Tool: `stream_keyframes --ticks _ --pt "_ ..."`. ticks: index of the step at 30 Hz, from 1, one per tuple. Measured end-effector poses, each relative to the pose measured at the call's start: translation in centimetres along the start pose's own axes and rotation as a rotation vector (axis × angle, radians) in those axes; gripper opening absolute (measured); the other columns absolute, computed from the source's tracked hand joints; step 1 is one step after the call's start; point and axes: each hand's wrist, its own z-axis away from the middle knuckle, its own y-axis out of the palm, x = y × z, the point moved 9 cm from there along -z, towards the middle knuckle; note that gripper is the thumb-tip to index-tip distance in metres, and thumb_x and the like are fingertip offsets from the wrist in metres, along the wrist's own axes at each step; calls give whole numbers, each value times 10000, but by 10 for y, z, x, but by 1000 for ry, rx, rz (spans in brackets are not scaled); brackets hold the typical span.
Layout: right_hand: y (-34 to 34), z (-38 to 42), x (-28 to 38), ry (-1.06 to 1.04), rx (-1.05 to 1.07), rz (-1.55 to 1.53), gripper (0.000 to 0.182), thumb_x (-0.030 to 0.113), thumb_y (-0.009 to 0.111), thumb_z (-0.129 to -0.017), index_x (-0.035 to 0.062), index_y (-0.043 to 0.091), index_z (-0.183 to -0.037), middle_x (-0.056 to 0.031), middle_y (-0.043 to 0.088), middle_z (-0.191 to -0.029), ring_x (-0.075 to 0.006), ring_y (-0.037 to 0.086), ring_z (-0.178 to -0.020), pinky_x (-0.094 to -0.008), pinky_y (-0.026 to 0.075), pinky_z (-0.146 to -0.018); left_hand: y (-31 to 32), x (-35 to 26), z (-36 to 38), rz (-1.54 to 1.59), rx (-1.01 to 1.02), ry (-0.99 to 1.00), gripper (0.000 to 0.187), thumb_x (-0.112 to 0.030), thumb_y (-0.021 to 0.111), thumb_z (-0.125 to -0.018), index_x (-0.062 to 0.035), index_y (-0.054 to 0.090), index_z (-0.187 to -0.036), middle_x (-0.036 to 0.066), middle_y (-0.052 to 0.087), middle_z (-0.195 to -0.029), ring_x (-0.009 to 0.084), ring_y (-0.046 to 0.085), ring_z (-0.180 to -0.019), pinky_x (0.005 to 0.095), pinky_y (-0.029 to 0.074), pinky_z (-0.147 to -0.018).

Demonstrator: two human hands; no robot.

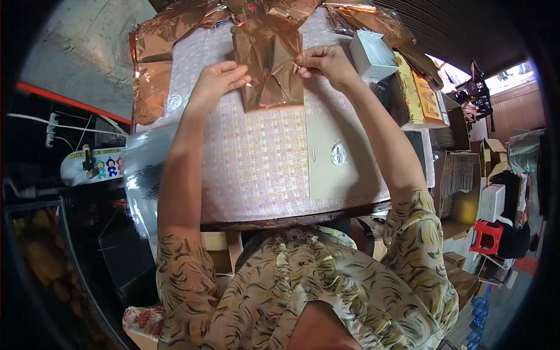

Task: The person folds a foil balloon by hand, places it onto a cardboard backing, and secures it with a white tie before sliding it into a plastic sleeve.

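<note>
Both hands are pinching a shiny copper-coloured foil sheet (269, 64) lying on the pink patterned tablecloth (256, 163): left hand (217, 81) is clamped on its left edge, right hand (324, 61) on its right edge. A flat beige card (338, 157) is lying just beside it, below.

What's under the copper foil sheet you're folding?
The copper foil sheet lies on a pink checked cloth, held by left hand and right hand. Anything beneath the foil is covered.
</note>
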Motion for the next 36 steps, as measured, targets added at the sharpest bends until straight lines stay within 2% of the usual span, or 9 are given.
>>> stream_keyframes --ticks 5,7,8,11,12,16,20,25,36 --pt "6 33 61 -346 -28 430 110 71 730 -961 -16 787 -994 -57 775 -937 -128 712 -899 -288 574 -863 -5 -56 17 -96 -74 340 185 -42 655 -1008 45 754 -1138 131 759 -1156 176 740 -1036 284 588 -918" --pt "14 48 67 -572 111 310 119 46 717 -938 -19 779 -1016 -66 777 -1054 -141 711 -1000 -302 569 -882 4 -72 39 -493 -40 727 211 4 650 -971 0 771 -1144 109 769 -1171 194 735 -1072 304 578 -934" --pt "8 50 54 -640 76 531 137 39 710 -920 -14 768 -1032 -88 767 -1157 -196 718 -1080 -339 563 -924 7 -57 43 -566 9 708 260 58 591 -987 -2 760 -1177 94 740 -1232 150 728 -958 277 589 -847" --pt "21 68 26 -721 211 820 137 33 722 -909 -3 762 -1036 -103 762 -1179 -263 726 -1078 -362 558 -954 29 -36 71 -773 80 848 280 85 615 -939 -3 764 -1159 101 712 -1299 168 704 -873 286 585 -830" --pt "27 75 23 -842 219 879 160 57 739 -889 37 763 -1046 -103 759 -1122 -318 718 -1007 -407 576 -915 34 -27 74 -784 58 829 287 83 675 -885 -27 774 -1130 86 714 -1240 205 678 -866 303 576 -821" --pt "36 88 6 -951 295 973 159 100 761 -867 67 760 -1023 -71 742 -1134 -295 702 -1013 -422 572 -888 48 -9 87 -943 90 807 278 39 757 -843 -72 785 -1096 60 697 -1063 223 671 -1000 323 569 -858" --pt "31 87 -6 -903 312 1029 242 65 777 -847 73 745 -1087 -77 744 -1137 -310 711 -1035 -419 574 -892 47 1 89 -994 126 775 299 15 748 -855 -79 771 -1138 62 706 -1105 231 677 -1012 330 573 -862" --pt "36 96 -2 -1029 280 1148 264 100 780 -847 90 752 -1109 -62 749 -1139 -288 716 -1020 -406 581 -890 60 -12 111 -1167 30 985 259 -64 738 -840 -87 746 -1097 40 733 -1083 230 716 -994 341 590 -852" --pt "29 91 -3 -895 227 1097 211 142 792 -869 114 763 -1076 -8 750 -1157 -243 666 -1038 -378 502 -917 58 -10 115 -1104 -15 887 248 -45 760 -835 -95 764 -1078 64 757 -1148 262 735 -1017 382 591 -869"
